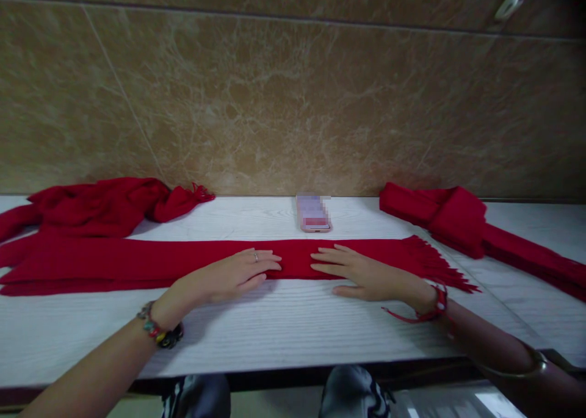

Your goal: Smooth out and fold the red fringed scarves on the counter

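A long red scarf (151, 262) lies folded lengthwise in a flat strip across the white table, its fringe spread at the right end. My left hand (238, 274) rests on the middle of the strip, fingers stretched out and pointing right; a ring and a beaded bracelet are on it. Facing it from the other side, my right hand (366, 274) lies flat on the same cloth with its fingers spread. A short stretch of scarf shows between the two sets of fingertips. Neither hand grips the fabric.
A crumpled red scarf (105, 207) is heaped at the back left, touching or near the flat one. Another red scarf (439, 213), folded and knotted, lies back right. A phone (314, 213) sits near the tiled wall (284, 100). The white table (284, 332) ends just before my knees.
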A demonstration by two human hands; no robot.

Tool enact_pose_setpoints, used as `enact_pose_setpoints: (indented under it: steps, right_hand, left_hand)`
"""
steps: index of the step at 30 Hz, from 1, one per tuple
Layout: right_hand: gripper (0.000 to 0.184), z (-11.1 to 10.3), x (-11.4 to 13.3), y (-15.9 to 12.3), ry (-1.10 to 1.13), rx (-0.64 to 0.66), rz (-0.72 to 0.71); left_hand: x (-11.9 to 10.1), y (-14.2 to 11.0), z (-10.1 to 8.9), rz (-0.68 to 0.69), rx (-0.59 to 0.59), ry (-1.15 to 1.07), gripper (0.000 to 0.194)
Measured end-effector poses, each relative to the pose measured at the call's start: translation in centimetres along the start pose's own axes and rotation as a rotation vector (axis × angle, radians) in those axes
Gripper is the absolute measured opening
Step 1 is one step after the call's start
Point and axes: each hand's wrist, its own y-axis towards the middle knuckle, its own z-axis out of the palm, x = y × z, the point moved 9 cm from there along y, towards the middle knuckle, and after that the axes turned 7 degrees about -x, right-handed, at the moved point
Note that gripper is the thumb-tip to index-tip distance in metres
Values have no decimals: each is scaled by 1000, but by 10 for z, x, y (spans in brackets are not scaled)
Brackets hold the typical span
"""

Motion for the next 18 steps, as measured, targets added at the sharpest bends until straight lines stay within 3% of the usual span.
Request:
enact_pose_setpoints:
  steps: [3,6,9,13,18]
  right_hand:
    - [54,10,0,-1,40,104,27]
    - [55,12,-2,-1,53,140,60]
    - [54,11,-2,0,71,134,72]
    - [54,9,-2,1,78,100,70]
    - [53,8,2,0,59,46,4]
  left_hand:
    - [12,-5,7,-101,59,58,36]
    - [21,-5,-2,-182,-23,180,34]
    - [9,3,-12,-94,-144,285,31]
    - [-13,11,-4,85,-131,296,26]
    - [-2,9,-1,3,-82,411,25]
